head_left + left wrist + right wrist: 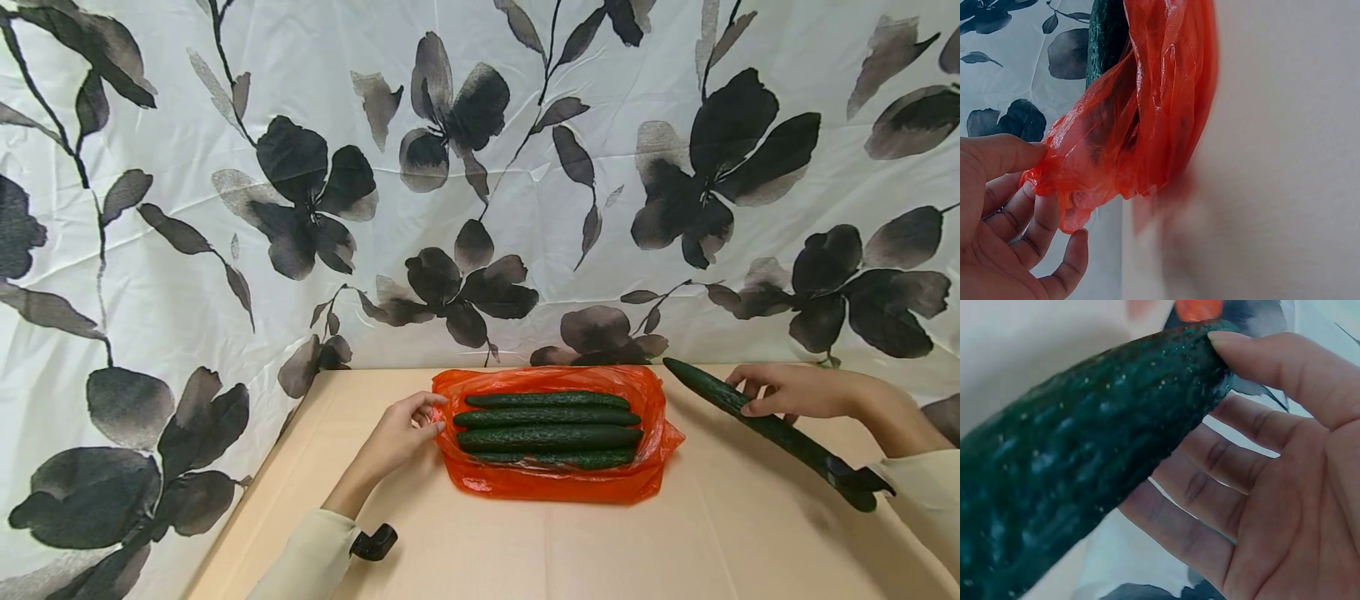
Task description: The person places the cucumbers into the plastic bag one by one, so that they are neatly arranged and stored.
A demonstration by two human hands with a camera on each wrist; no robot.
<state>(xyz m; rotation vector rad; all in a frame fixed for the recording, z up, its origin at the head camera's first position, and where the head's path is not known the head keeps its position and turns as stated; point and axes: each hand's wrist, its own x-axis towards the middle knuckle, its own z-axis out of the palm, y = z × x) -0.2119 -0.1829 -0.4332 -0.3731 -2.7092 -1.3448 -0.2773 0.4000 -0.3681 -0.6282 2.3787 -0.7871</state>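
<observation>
Several dark green cucumbers (547, 437) lie side by side on a crumpled red plastic bag (555, 487) on the table. My left hand (401, 429) pinches the bag's left edge between thumb and fingers; in the left wrist view the gathered plastic (1085, 156) stretches from the fingertips. Off to the right of the bag, my right hand (795, 393) holds another long cucumber (780, 429), slanting from upper left to lower right. The right wrist view shows this bumpy cucumber (1097, 431) close up, the thumb on one side and the fingers behind it.
The pale tan table (495, 550) runs back to a white curtain (555, 333) printed with dark flowers. Each wrist wears a small black device, with the left one (375, 542) beside the sleeve.
</observation>
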